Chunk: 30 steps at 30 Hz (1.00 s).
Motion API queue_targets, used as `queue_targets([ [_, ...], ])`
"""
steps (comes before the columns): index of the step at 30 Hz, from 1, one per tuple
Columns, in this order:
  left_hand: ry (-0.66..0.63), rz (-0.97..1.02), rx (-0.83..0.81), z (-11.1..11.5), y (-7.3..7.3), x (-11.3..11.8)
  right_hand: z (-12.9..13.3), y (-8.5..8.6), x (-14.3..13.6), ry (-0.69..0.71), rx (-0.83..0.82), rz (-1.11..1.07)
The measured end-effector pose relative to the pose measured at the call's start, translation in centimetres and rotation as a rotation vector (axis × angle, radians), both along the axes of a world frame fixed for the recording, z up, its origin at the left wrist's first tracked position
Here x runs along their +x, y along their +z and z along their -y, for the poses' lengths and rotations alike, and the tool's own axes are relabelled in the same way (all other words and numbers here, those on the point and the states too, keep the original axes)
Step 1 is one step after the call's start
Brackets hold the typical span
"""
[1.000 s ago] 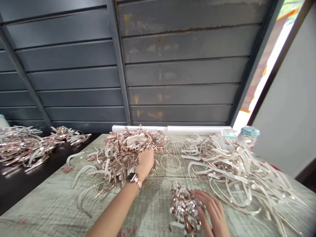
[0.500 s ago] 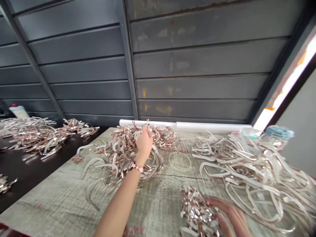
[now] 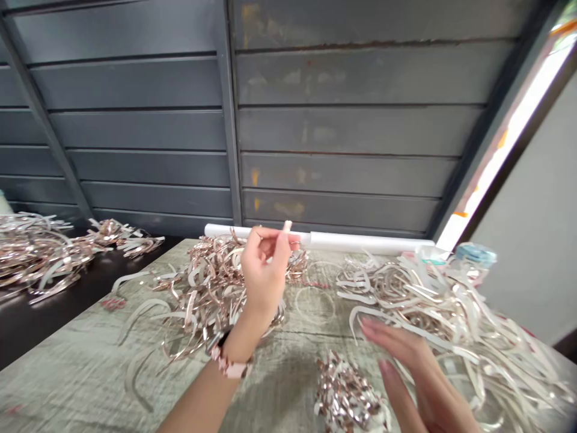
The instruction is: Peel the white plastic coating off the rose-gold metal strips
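Note:
My left hand (image 3: pixel 265 264) is raised just above the rose-gold ribbon pile (image 3: pixel 211 276), with thumb and fingers pinched together. A small pale tip sticks up at the thumb; whether it is a ribbon end I cannot make out. My right hand (image 3: pixel 417 373) hovers at the lower right, somewhat blurred, its thumb and fingers apart and nothing in it. Just left of it lies a compact bunch of crinkled, shiny rose-gold strips (image 3: pixel 347 394) on the table. Long white and rose-gold ribbons (image 3: pixel 406 294) spread behind and right of this hand.
A grey wood-patterned table cover (image 3: pixel 288 355) lies under the piles. White rolls (image 3: pixel 360 242) run along its far edge, before a grey panelled wall (image 3: pixel 180 132). More ribbons (image 3: pixel 49 258) lie on a dark table at left. A blue-topped container (image 3: pixel 475 258) stands far right.
My left hand has lifted from the ribbon pile and turned, moving slightly right. My right hand has come off the crinkled bunch and opened. The view has shifted a little.

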<state>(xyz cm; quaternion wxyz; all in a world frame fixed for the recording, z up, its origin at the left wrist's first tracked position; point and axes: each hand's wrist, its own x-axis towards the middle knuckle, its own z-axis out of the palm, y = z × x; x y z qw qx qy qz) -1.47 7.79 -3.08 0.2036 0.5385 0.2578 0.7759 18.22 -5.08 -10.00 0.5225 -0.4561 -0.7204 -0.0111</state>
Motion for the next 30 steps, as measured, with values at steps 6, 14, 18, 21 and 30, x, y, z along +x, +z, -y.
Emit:
queue_targets([
  [6,0.325,-0.426,0.513,6.3,0.1,2.4,-1.0,8.9,-5.3,0.289,-0.121,-0.288],
  [14,0.404,-0.725,0.395,9.5,1.7,1.6,-4.1,10.3,-3.6,0.391,-0.281,-0.569],
  [18,0.441,-0.553,0.307,9.3,2.2,0.6,-4.1,10.3,-2.5,0.414,-0.420,-0.455],
  [21,0.574,-0.601,0.391,8.3,2.1,0.4,-3.6,10.4,-2.4,0.434,-0.478,-0.467],
  [30,0.687,-0.728,0.445,8.3,2.1,1.0,-3.2,10.9,-2.2,0.495,-0.491,-0.420],
])
